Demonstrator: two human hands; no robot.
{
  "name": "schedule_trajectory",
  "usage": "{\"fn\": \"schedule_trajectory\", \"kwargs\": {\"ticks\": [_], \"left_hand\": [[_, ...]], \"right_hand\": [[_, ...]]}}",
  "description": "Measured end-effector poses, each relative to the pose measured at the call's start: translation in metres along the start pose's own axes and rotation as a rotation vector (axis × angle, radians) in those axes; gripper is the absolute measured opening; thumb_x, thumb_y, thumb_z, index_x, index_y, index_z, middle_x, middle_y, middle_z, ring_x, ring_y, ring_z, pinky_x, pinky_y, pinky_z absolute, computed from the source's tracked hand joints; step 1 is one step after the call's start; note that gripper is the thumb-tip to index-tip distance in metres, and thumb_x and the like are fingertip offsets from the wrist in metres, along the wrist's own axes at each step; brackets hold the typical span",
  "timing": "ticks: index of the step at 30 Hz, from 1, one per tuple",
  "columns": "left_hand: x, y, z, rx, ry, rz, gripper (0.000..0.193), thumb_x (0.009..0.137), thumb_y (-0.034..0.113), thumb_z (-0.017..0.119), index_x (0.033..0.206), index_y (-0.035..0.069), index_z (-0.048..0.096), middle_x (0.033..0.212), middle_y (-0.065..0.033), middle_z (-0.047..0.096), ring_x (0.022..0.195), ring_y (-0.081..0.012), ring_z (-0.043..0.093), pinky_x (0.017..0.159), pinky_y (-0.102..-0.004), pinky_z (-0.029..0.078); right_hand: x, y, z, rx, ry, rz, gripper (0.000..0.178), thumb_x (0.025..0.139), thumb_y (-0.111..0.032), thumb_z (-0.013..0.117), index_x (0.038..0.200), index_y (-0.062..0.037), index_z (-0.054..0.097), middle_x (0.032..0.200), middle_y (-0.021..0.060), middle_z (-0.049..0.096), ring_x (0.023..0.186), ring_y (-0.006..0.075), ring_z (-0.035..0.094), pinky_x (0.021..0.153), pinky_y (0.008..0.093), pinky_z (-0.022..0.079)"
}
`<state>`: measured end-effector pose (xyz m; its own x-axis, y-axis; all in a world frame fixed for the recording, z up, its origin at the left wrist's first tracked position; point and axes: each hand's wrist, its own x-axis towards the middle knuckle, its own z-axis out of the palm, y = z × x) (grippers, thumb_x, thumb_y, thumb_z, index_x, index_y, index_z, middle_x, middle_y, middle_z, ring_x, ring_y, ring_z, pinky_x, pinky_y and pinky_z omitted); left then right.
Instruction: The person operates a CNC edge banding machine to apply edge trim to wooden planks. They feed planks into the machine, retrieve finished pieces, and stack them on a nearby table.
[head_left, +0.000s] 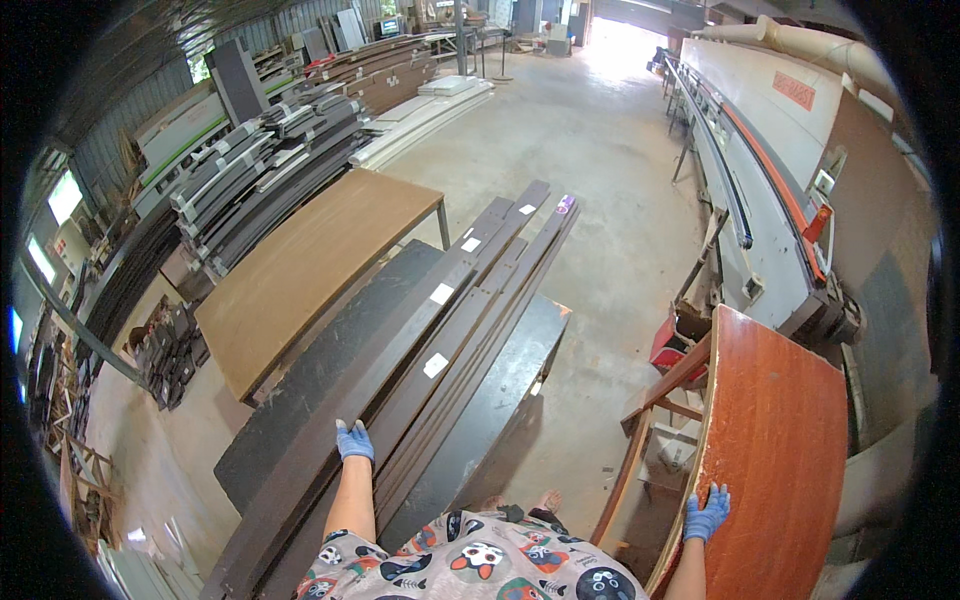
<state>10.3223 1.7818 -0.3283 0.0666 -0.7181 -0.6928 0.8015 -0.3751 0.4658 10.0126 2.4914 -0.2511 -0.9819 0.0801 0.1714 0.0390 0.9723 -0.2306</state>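
My left hand, in a blue glove, lies on a long dark brown board at the near end of a stack, its fingers stretched out and open. More dark brown boards run alongside, some with white labels. They rest on a black tabletop. Well to the right, my right hand, also blue-gloved, rests with spread fingers on a reddish wood tabletop, close to its left edge. Neither hand grips anything that I can see.
A tan table stands at the left, with stacked dark panels behind it. A long machine with an orange rail lines the right side. A white box sits under the reddish table. Concrete floor runs between.
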Motion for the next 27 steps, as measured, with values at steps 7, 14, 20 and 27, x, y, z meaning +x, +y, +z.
{"fn": "schedule_trajectory", "kwargs": {"ticks": [7,14,20,27], "left_hand": [[-0.075,-0.029,0.008,0.368,-0.478,-0.545,0.031,0.094,0.027,0.053,0.121,0.011,0.053,0.104,-0.0094,0.063,0.087,-0.0185,0.062,0.068,-0.0375,0.052],[-0.071,-0.009,0.023,1.545,-0.721,0.689,0.036,0.086,0.017,0.065,0.119,0.007,0.056,0.115,-0.0137,0.063,0.094,-0.0292,0.064,0.085,-0.0367,0.050],[-0.113,-0.008,0.038,2.431,-0.453,0.897,0.107,0.061,0.063,0.075,0.145,0.015,0.029,0.152,-0.0210,0.021,0.140,-0.0392,0.020,0.114,-0.0482,0.018],[-0.110,0.003,0.064,2.780,-0.367,0.516,0.136,0.050,0.083,0.067,0.153,0.019,0.005,0.157,-0.0197,0.000,0.144,-0.0403,0.004,0.116,-0.0508,0.009]], "right_hand": [[-0.004,0.013,0.002,0.026,0.036,0.013,0.062,0.074,-0.030,0.071,0.130,-0.0089,0.055,0.147,0.0114,0.039,0.137,0.0325,0.030,0.113,0.0449,0.022],[-0.004,0.007,0.000,0.026,0.029,0.024,0.059,0.074,-0.028,0.070,0.128,-0.0090,0.056,0.146,0.0106,0.040,0.136,0.0320,0.031,0.113,0.0449,0.024],[-0.005,0.005,-0.002,-0.008,0.050,0.008,0.060,0.073,-0.034,0.069,0.127,-0.0087,0.056,0.145,0.0110,0.041,0.136,0.0325,0.032,0.113,0.0459,0.023],[-0.005,0.006,-0.003,-0.016,0.067,-0.006,0.060,0.073,-0.034,0.071,0.126,-0.0101,0.057,0.144,0.0098,0.043,0.135,0.0321,0.033,0.112,0.0454,0.024]]}}
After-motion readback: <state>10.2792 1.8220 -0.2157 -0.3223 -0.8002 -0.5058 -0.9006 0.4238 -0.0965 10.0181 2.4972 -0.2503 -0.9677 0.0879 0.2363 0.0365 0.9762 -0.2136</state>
